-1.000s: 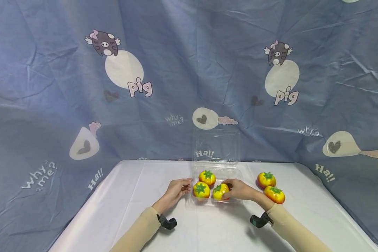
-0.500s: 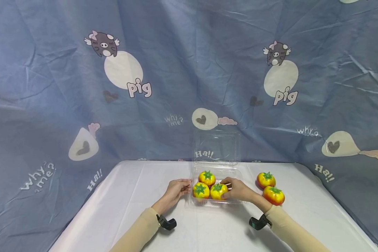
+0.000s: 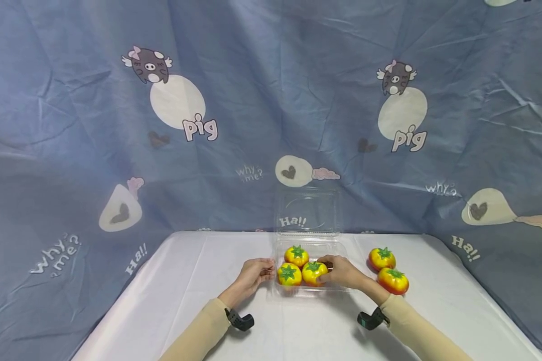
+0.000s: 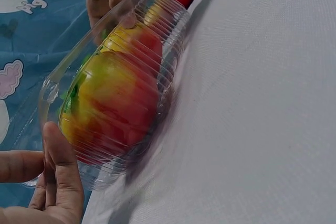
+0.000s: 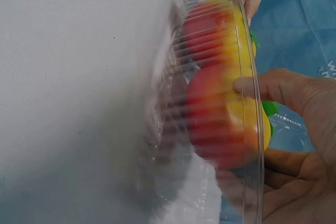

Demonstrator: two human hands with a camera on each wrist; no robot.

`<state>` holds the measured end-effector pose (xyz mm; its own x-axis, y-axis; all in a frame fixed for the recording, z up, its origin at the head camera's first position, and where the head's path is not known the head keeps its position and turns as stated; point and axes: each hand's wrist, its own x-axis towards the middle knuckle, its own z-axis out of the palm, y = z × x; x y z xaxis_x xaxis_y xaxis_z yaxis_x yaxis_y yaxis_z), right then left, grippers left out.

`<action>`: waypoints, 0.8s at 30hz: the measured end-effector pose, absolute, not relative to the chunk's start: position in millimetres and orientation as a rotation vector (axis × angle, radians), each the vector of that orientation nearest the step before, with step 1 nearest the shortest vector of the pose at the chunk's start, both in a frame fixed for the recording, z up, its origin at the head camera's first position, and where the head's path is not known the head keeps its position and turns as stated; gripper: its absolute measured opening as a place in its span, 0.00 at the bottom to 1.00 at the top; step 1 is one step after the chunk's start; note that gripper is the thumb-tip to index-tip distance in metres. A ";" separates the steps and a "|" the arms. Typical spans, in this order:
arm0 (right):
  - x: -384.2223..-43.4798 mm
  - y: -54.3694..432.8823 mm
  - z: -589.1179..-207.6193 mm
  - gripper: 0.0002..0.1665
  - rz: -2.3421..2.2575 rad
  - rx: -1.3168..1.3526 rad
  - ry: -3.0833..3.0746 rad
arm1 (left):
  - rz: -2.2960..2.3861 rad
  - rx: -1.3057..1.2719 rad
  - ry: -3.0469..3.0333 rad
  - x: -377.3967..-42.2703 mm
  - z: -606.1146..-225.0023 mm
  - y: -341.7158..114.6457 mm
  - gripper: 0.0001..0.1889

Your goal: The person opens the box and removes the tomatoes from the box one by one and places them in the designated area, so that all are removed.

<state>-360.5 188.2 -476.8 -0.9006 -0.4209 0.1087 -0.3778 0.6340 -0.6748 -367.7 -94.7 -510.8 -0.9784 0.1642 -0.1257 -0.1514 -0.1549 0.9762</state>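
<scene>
A clear plastic clamshell container stands on the white table, its lid raised at the back. My left hand pinches its left rim between thumb and fingers, as the left wrist view shows. Two yellow-and-red tomatoes with green leafy tops, a back one and a front-left one, sit in its left part. My right hand grips a third tomato inside, thumb on the near side and fingers behind. In the right wrist view this tomato shows through the ribbed wall.
Two more tomatoes, a far one and a near one, lie on the white table to the right of the container, by the right forearm. Directly behind the table hangs a blue printed curtain.
My right hand has shifted the gripped tomato slightly left, against the front-left one. My left hand stays at the container's left rim. The raised lid has swayed a little.
</scene>
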 end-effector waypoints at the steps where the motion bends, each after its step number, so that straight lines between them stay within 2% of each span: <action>1: -360.3 188.3 -477.5 0.33 -1.137 -0.677 2.784 | 2.240 0.013 1.892 -367.3 -511.0 -94.5 0.16; 18: -354.0 189.3 -476.5 0.34 -1.196 -0.581 2.834 | 2.250 0.046 1.869 -366.2 -511.6 -94.3 0.16; 24: -352.9 192.5 -474.7 0.32 -1.242 -0.537 2.837 | 2.244 0.086 1.848 -358.0 -498.7 -95.3 0.16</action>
<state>-352.9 192.5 -474.7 -0.9415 -0.3080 0.1366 -0.3093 0.6292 -0.7130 -358.0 -95.3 -498.7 -0.9713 0.2152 -0.1014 -0.1408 -0.1764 0.9742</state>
